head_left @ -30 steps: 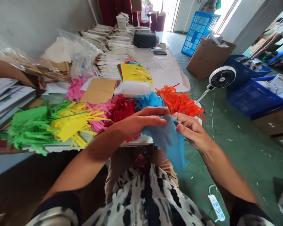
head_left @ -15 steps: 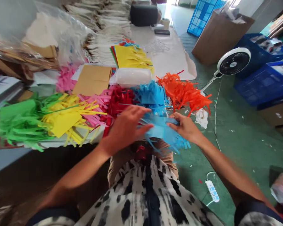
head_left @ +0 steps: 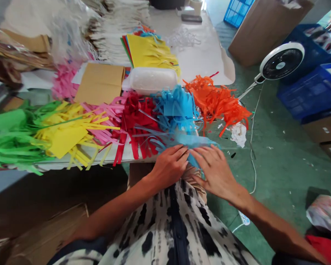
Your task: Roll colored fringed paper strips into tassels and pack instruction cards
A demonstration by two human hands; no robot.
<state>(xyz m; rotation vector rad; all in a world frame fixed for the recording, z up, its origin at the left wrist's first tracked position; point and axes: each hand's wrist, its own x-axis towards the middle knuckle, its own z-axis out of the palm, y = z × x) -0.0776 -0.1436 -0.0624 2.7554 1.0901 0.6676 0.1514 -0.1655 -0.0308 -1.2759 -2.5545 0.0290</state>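
A blue fringed paper sheet, blurred by motion, lies across the table's front edge, its strips trailing left over red fringe. Curled fingers of my left hand pinch its near edge. Close beside it, my right hand has its fingers stretched out on the sheet, thumb apart. Just beyond sits a bunch of blue fringed paper. Dark red fringed paper is left of that bunch, and orange fringed paper is on its right.
Pink, yellow and green fringed paper line the table's left side. Behind stand a white plastic container, brown paper and stacked yellow sheets. A fan stands right, near blue crates.
My left hand has moved right and down, from open to gripping the paper's edge. My right hand has let go its pinch and spread its fingers. The blue sheet has turned flatter along the edge.
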